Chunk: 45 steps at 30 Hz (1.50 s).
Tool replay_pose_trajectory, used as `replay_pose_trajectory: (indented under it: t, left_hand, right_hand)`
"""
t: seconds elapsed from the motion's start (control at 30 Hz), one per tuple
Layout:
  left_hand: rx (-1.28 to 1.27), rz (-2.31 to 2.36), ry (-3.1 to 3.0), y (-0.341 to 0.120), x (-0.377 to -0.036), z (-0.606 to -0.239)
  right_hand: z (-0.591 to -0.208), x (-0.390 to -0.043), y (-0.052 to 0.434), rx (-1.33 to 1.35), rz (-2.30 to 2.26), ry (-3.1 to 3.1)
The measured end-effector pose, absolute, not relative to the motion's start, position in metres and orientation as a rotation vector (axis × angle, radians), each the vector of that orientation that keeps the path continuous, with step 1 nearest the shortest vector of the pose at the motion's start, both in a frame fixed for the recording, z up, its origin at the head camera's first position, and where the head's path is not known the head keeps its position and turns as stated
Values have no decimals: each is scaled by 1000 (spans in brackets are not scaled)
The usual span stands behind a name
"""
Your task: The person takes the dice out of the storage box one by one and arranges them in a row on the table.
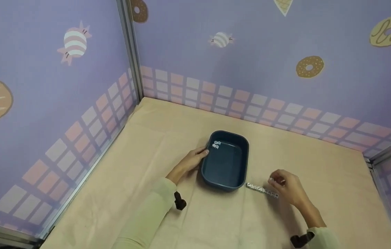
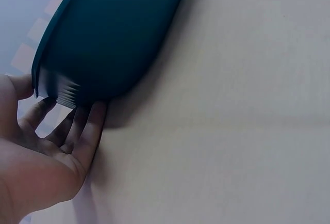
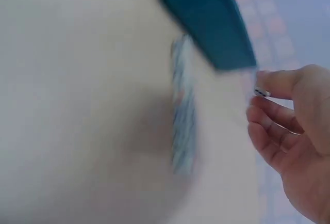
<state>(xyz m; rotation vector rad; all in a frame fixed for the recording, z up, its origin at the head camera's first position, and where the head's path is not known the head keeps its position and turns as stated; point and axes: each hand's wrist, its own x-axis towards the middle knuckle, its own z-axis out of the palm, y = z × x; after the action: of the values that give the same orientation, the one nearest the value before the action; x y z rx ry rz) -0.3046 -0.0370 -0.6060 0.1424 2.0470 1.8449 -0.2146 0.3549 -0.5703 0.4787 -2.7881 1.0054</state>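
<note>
A dark blue plastic bin (image 1: 224, 167) with rounded corners stands upright on the table. My left hand (image 1: 192, 159) holds its left side, thumb at the rim and fingers against the outer wall, as the left wrist view also shows. Inside the bin, near its far left corner, lie several small white dice (image 1: 216, 144). A straight row of dice (image 1: 262, 190) lies on the table just right of the bin's near corner. Over the right end of that row, my right hand (image 1: 289, 188) pinches a white die (image 3: 261, 92) with black dots between thumb and index finger.
A pale cloth (image 1: 167, 135) with faint creases covers the table. Purple panels (image 1: 188, 38) printed with sweets and a checked band stand at the back and both sides, with metal posts (image 1: 131, 52) at the corners.
</note>
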Motion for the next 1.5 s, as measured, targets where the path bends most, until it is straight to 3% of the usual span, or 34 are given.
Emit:
replay_pose_trajectory:
  t: [0.33,1.03,1.2,1.5]
  left_hand:
    - [213,1810,2111,-43,-302,-604]
    - [197,1817,2126,-38,-302,-605]
    - [180,1819,2110,-34,-304,-603]
    - [147,1829,2131,-33,-301,-601]
  right_hand:
    - [-592,-185,404,347,997,-3029]
    - [-594,-189,395,401,981,-3008]
    - [-586,-208,366,474,985,-2774]
    - [-569,-262,248,575,1162,-2554]
